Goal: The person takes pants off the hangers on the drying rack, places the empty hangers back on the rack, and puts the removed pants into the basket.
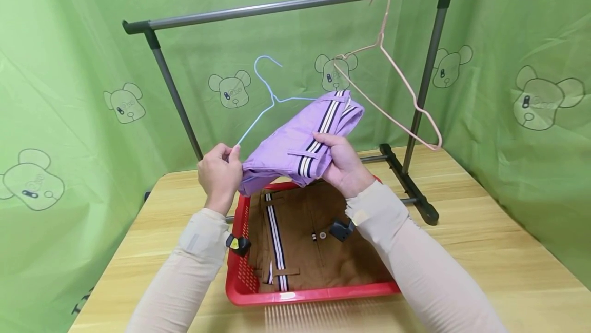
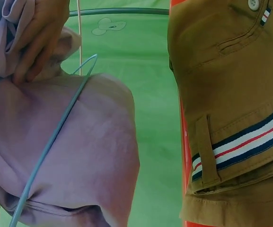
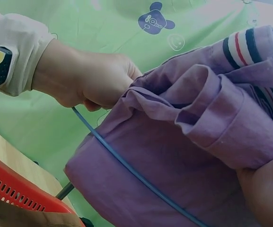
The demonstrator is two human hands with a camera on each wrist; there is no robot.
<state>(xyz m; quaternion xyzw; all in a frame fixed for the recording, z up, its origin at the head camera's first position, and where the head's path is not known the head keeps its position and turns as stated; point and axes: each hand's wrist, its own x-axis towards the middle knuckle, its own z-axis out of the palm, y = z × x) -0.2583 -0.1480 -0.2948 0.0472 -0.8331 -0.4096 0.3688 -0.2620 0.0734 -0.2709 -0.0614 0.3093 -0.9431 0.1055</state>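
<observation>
Purple trousers (image 1: 281, 143) with a striped waistband hang folded over a light-blue wire clothes hanger (image 1: 274, 98), above the basket. My left hand (image 1: 220, 174) pinches the hanger's left end together with gathered purple cloth. At the waistband, my right hand (image 1: 343, 166) grips the trousers, thumb on top of the stripes and the other fingers hidden beneath. The right wrist view shows the hanger's bottom bar (image 3: 127, 163) crossing the cloth from my left hand (image 3: 98, 78). In the left wrist view, the same bar runs slantwise over the purple cloth (image 2: 98, 142).
Below the hands, a red basket (image 1: 318, 294) holds brown trousers (image 1: 300, 235) with a striped waistband. A metal clothes rack (image 1: 277, 8) stands behind on the wooden table (image 1: 498, 251). From its bar, towards the right, hangs a pink hanger (image 1: 401, 71). Green curtains surround the table.
</observation>
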